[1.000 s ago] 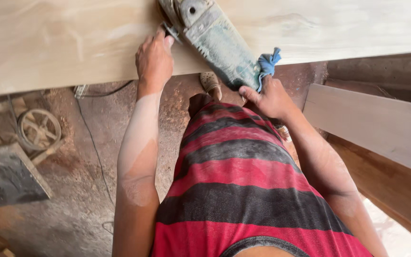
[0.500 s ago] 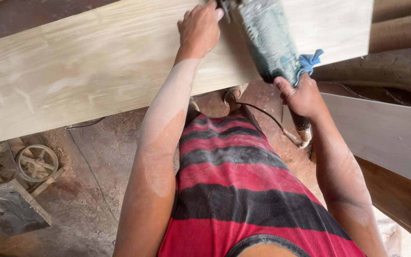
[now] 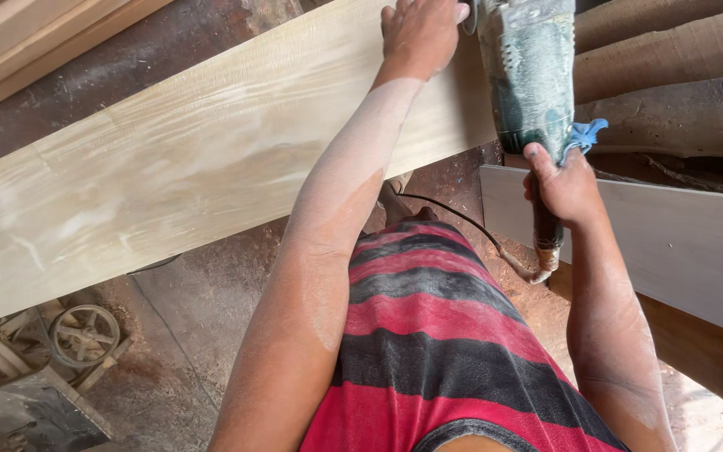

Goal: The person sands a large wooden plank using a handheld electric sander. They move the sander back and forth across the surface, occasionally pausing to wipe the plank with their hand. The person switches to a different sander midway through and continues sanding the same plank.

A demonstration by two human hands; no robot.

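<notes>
A long pale wooden plank (image 3: 177, 167) runs slantwise across the view. On its right end rests a dusty green handheld power grinder (image 3: 525, 71). My right hand (image 3: 564, 182) is closed around the grinder's rear handle, where a scrap of blue cloth (image 3: 586, 134) is tied. My left hand (image 3: 418, 33) is wrapped over the front of the tool near its side grip, resting on the plank. A black cord (image 3: 462, 219) trails from the handle down past my red and black striped shirt (image 3: 437, 335). Both forearms are coated in sawdust.
Another pale board (image 3: 671, 243) lies at the right below the plank. Rough logs (image 3: 671, 50) lie at the top right. More boards (image 3: 35, 42) are stacked at the top left. A rusty machine with a wheel (image 3: 84, 333) sits on the dusty floor at lower left.
The view has tilted down and both hands with the grinder have shifted right along the plank. More of the plank's surface shows at the left now.
</notes>
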